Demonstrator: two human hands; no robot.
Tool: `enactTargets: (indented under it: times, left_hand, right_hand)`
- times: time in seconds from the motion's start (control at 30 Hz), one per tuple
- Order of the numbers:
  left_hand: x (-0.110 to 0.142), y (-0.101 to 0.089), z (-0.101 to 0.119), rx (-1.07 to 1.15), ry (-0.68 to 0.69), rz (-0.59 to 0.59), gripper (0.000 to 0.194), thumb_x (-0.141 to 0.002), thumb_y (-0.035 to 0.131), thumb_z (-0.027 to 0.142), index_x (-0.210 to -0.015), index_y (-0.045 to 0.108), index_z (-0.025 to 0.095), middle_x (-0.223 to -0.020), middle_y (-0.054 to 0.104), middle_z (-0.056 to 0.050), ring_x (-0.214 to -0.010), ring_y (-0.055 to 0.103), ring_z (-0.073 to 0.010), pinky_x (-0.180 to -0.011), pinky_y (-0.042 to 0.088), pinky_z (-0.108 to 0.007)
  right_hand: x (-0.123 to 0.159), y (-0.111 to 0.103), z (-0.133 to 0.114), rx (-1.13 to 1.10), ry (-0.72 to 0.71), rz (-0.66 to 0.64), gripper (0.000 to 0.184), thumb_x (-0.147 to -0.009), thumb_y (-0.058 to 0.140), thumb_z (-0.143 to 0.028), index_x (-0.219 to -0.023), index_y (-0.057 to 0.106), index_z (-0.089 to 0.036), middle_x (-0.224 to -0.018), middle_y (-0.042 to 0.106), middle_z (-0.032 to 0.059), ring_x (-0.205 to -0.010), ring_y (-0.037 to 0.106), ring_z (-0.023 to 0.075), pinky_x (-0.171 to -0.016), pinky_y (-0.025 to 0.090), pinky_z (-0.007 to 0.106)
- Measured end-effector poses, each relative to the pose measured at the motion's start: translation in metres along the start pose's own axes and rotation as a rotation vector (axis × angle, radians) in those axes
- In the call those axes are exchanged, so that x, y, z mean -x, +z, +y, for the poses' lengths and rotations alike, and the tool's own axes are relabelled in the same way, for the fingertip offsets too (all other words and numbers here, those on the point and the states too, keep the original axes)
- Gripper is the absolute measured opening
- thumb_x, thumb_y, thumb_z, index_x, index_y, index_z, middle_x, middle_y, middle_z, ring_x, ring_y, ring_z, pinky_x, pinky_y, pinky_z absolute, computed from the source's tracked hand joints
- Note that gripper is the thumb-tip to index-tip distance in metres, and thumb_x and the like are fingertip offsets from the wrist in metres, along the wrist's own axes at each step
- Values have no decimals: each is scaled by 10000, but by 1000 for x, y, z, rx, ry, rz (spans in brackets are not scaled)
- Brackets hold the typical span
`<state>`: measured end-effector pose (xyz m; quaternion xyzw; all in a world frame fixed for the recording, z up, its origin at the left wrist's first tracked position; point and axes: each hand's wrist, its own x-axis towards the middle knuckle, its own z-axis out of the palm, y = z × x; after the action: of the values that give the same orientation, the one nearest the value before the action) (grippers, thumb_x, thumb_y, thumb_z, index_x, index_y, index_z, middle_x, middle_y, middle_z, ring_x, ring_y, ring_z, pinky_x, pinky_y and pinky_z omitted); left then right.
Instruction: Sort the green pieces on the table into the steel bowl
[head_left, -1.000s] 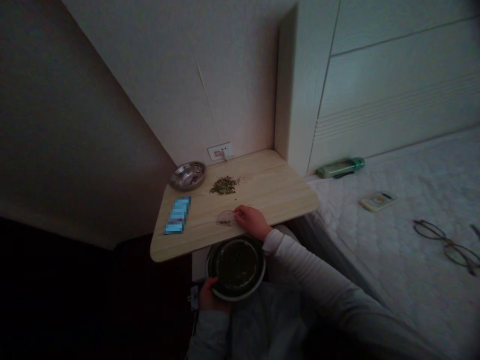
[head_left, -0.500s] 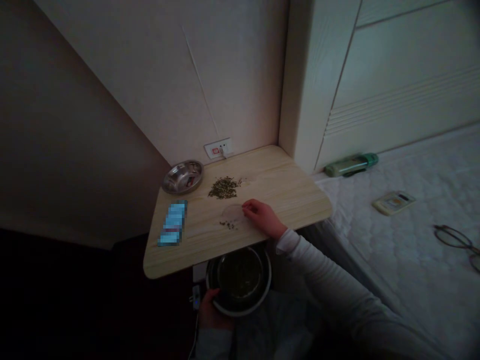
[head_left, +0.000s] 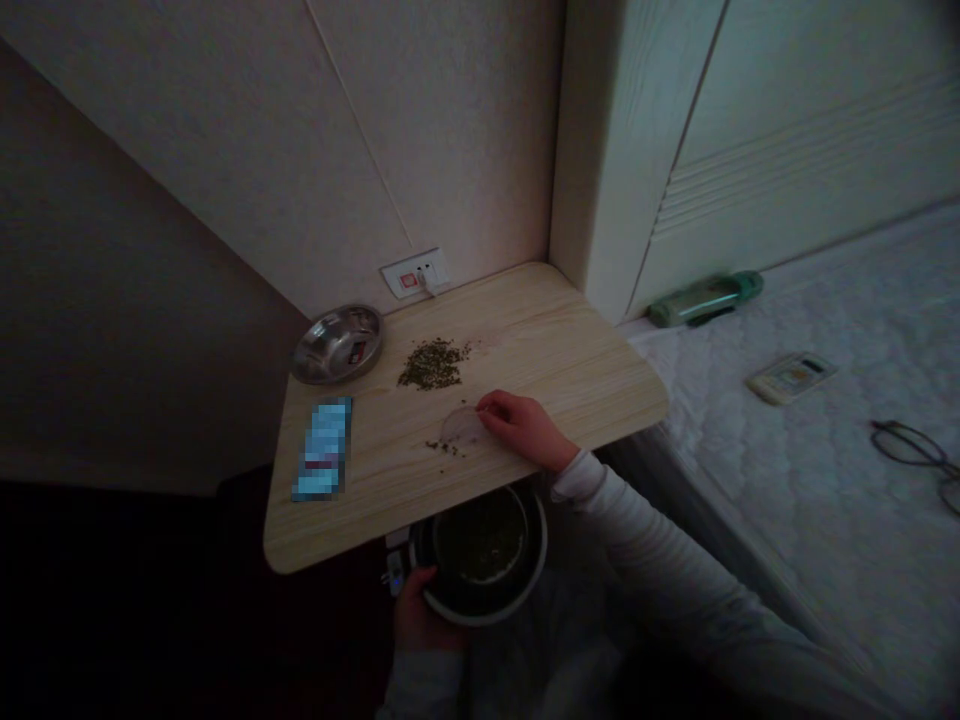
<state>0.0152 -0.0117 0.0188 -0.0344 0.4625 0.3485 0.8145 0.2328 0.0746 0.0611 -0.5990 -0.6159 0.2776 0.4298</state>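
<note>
My right hand (head_left: 517, 425) is over the small wooden table, fingers pinched on the edge of a thin, clear, rounded piece (head_left: 460, 427) lying close to the tabletop. A few small dark-green grains (head_left: 447, 448) are scattered along its near side. Farther back sits a larger pile of the same grains (head_left: 433, 364). Below the table's front edge, my left hand (head_left: 424, 615) grips the rim of a round dark basin (head_left: 480, 612) with a pale edge. Its contents look dark and are hard to make out.
On the wooden table (head_left: 360, 510) stand a steel bowl (head_left: 337, 345) and a phone (head_left: 324, 448) with a blurred screen. A plug sits in the wall socket (head_left: 414, 274). On the mattress at right lie a green bottle (head_left: 705, 299), a remote control (head_left: 792, 378) and glasses (head_left: 907, 445).
The view has shifted a little, with the table's left side now farther left. My right hand still pinches the clear piece, and my left hand keeps its grip on the basin.
</note>
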Motion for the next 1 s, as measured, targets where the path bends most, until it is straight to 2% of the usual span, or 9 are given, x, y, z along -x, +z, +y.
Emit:
enactTargets:
  times: [0.23, 0.53, 0.8, 0.87, 1.0]
  left_hand:
    - [4, -1, 4, 16, -23, 2, 274, -645, 408, 128, -598, 671, 190, -641, 668, -50, -864, 560, -227, -848, 346, -373]
    - [8, -3, 6, 38, -27, 53, 266, -639, 403, 136, -617, 666, 171, -659, 668, -60, -915, 532, -237, -851, 341, -379]
    - [5, -15, 11, 102, 34, 162, 264, -597, 422, 115, -628, 668, 204, -642, 669, -31, -922, 528, -239, -839, 357, -395]
    - [5, -19, 12, 110, 28, 98, 267, -602, 417, 119, -628, 670, 198, -660, 670, -34, -917, 530, -237, -840, 357, -388]
    - [1, -29, 12, 73, -84, -185, 293, -647, 384, 156, -657, 676, 144, -714, 668, -75, -923, 525, -239, -852, 345, -366]
  right_hand:
    - [4, -5, -3, -60, -40, -128, 175, -720, 445, -272, -814, 558, -176, -638, 553, -21, -568, 468, 80, -542, 341, 193]
    - [6, -6, -3, -110, -25, -93, 191, -723, 439, -286, -826, 554, -174, -655, 564, -12, -577, 480, 87, -549, 358, 199]
    - [6, -5, -1, -85, -27, -96, 204, -734, 432, -305, -842, 541, -171, -662, 561, -10, -594, 493, 94, -561, 368, 205]
    - [7, -4, 0, -79, -26, -78, 205, -734, 434, -310, -839, 541, -171, -667, 562, -8, -600, 496, 96, -567, 372, 209]
    - [7, -4, 0, -58, -14, -22, 195, -730, 441, -299, -837, 541, -170, -664, 565, -5, -591, 499, 96, -566, 375, 212]
